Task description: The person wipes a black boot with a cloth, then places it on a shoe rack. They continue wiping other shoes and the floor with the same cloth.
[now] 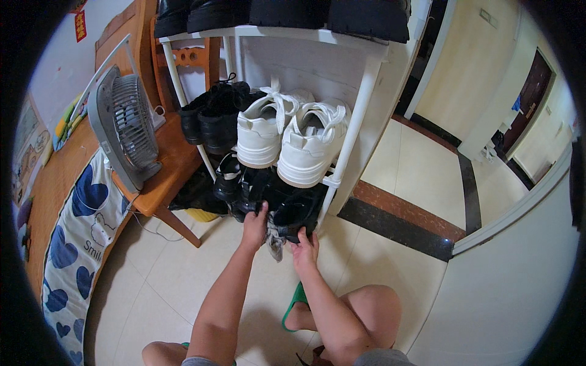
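Observation:
On the lower tier of a white shoe rack (351,132) stand several black shoes. My left hand (254,231) is at the heel of a black shoe (251,197), its thumb and fingers closed on the back end. My right hand (305,250) grips the heel of another black shoe (293,219) from below and behind. Between the two hands hangs a crumpled grey cloth (275,242); whether a hand holds it is hidden. Directly above, a pair of white sneakers (300,155) rests on the middle tier, heels towards me.
Black lace-up shoes (215,114) stand beside the sneakers, and more dark footwear (288,16) fills the top tier. At left, a grey fan (123,123) stands on a wooden chair (176,148), its cable trailing to the floor. A white door (508,283) lies at right.

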The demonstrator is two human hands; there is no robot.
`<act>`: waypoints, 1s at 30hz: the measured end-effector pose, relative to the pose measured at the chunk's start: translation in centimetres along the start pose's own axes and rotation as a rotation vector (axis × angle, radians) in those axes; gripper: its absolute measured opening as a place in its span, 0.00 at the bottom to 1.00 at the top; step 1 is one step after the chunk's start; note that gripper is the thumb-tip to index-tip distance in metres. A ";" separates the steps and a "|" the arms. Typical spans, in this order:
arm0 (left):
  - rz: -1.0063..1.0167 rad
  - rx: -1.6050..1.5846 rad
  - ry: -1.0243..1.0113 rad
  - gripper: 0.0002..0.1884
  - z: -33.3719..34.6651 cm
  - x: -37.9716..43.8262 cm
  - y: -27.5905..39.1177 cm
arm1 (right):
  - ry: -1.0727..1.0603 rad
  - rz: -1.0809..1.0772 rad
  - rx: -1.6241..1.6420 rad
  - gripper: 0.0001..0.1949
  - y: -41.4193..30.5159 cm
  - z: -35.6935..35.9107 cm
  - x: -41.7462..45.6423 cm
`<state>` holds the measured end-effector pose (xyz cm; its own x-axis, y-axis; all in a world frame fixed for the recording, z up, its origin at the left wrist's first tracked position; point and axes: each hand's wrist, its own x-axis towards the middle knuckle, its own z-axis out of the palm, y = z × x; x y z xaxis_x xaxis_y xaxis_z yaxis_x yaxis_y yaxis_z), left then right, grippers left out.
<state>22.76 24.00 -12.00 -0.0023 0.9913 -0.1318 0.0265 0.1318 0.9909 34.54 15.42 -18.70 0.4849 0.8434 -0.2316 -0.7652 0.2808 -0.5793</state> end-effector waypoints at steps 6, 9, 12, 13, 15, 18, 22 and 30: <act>0.117 0.173 -0.071 0.24 0.0 0.2 -1.7 | 0.068 0.038 -0.059 0.20 -0.2 0.6 0.0; 0.125 0.271 -0.073 0.21 -0.2 -0.5 -1.3 | 0.023 0.114 -0.102 0.24 -0.7 0.2 0.5; 0.301 0.261 -0.059 0.32 -0.7 -2.1 -2.0 | 0.045 0.073 -0.138 0.25 -0.5 1.0 0.0; 0.234 0.328 -0.102 0.38 -0.9 -3.2 -2.2 | 0.049 0.047 -0.138 0.26 -0.5 1.2 -0.1; 0.100 0.460 -0.186 0.50 -1.0 -5.2 -2.4 | 0.033 -0.032 -0.103 0.28 -0.2 1.5 -0.7; 0.150 0.389 -0.156 0.62 -0.3 -6.4 -2.7 | 0.129 0.016 -0.108 0.29 0.5 1.5 -1.0; 0.060 0.209 -0.145 0.64 0.6 -5.1 -3.6 | 0.140 0.046 -0.372 0.33 0.1 1.1 -0.3; 0.330 0.180 -0.110 0.59 2.0 -1.8 -5.9 | 0.193 0.027 -0.446 0.40 -1.1 4.1 -0.6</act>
<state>24.61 21.40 -17.66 0.1423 0.9730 0.1818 0.1829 -0.2063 0.9612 33.34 16.51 -14.77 0.5696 0.7355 -0.3670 -0.5426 0.0011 -0.8400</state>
